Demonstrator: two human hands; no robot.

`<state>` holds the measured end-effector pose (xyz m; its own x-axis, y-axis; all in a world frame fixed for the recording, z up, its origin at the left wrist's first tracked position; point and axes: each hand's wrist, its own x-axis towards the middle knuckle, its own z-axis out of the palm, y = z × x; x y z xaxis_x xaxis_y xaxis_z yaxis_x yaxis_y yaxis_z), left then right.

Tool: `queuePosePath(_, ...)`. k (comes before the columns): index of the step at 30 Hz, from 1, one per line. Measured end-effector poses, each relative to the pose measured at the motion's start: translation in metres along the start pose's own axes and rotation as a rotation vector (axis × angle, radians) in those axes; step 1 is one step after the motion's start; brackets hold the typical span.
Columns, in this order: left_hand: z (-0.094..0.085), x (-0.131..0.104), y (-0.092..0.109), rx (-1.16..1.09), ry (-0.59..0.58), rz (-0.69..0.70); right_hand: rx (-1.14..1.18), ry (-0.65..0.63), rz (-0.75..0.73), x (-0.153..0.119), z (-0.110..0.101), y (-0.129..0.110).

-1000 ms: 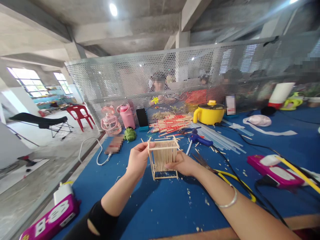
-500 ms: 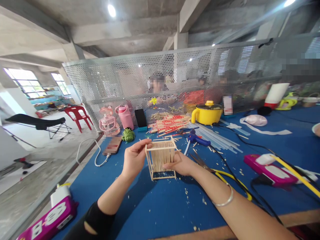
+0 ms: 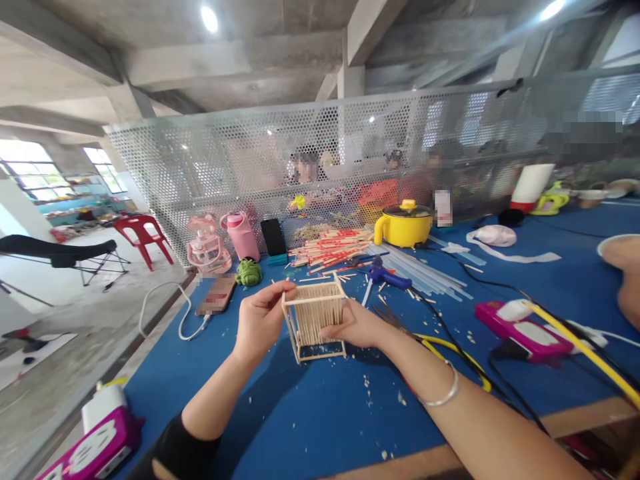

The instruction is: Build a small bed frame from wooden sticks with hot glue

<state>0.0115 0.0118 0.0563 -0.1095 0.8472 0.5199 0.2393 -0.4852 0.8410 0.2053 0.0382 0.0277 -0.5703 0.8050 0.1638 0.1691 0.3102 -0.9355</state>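
Between my hands is a small box-shaped stick frame (image 3: pixel 315 320) made of thin pale wooden sticks, with one side filled by a row of upright sticks. My left hand (image 3: pixel 261 313) pinches its upper left corner with thumb and fingertips. On the right side, my right hand (image 3: pixel 356 323) grips the frame, the thumb lying across the near side and the other fingers hidden behind. Beyond it lie a blue hot glue gun (image 3: pixel 387 275) and a heap of red-tipped sticks (image 3: pixel 333 248). Scissors (image 3: pixel 393 315) rest partly behind my right forearm.
A yellow electric pot (image 3: pixel 406 227) stands at the back beside clear glue sticks (image 3: pixel 425 270). Left of the heap are a pink bottle (image 3: pixel 242 239), green yarn (image 3: pixel 249 272) and a charging phone (image 3: pixel 217 295). A magenta power strip (image 3: pixel 523 330) with cables lies right. Perforated metal screen (image 3: pixel 230 160) behind.
The whole view has shifted a little, so things sit further left. Both hands keep their hold on the stick frame. At the right edge, a person's arm now shows more.
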Motion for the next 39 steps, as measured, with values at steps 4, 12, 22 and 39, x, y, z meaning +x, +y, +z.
queuePosePath(4, 0.0, 0.0, -0.002, 0.006, 0.008, -0.007, -0.02, 0.186, -0.09, -0.005, -0.012, -0.012)
queuePosePath(12, 0.001, -0.001, -0.002, -0.015, 0.005, -0.007, -0.324, 0.429, -0.569, -0.017, -0.012, -0.024)
queuePosePath(22, 0.001, -0.001, 0.001, 0.005, 0.026, 0.007, -0.078, 0.364, -0.329, -0.017, -0.01, -0.026)
queuePosePath(39, 0.002, 0.0, 0.002, -0.031, 0.026, -0.004, -0.439, 0.028, 0.055, -0.007, -0.028, -0.01)
